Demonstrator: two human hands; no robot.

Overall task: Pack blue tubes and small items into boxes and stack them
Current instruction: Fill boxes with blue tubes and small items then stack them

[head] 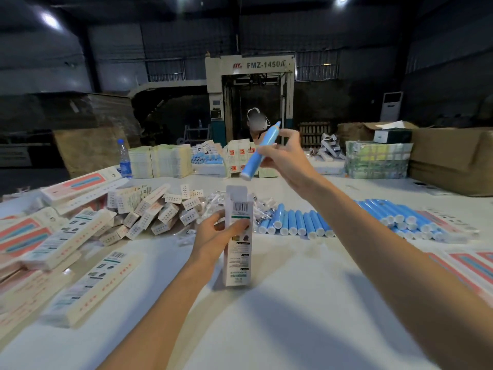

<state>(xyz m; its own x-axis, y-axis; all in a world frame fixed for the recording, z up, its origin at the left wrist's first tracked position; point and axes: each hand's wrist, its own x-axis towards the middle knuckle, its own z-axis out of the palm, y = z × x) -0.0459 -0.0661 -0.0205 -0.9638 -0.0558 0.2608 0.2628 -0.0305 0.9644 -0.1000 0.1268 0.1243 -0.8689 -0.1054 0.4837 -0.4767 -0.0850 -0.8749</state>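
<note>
My left hand (pixel 216 236) grips a tall white box (pixel 238 252) that stands upright on the table with its top flap open. Above it, my right hand (pixel 284 156) holds a blue tube (pixel 260 153) tilted, white cap end down, pointed tip up. The tube hangs clear of the box mouth. More blue tubes (pixel 296 222) lie in a row to the right, and another batch (pixel 400 216) lies further right. Small white boxes (pixel 154 209) are heaped to the left. Small clear-wrapped items (pixel 262 205) lie behind the box.
Long packed boxes (pixel 80 236) are stacked at the left. Flat cartons (pixel 466 263) lie at the right edge. A water bottle (pixel 124 158), paper stacks (pixel 160 161) and cardboard boxes (pixel 450 161) stand at the far side. A person (pixel 257 124) works across the table (pixel 266 316).
</note>
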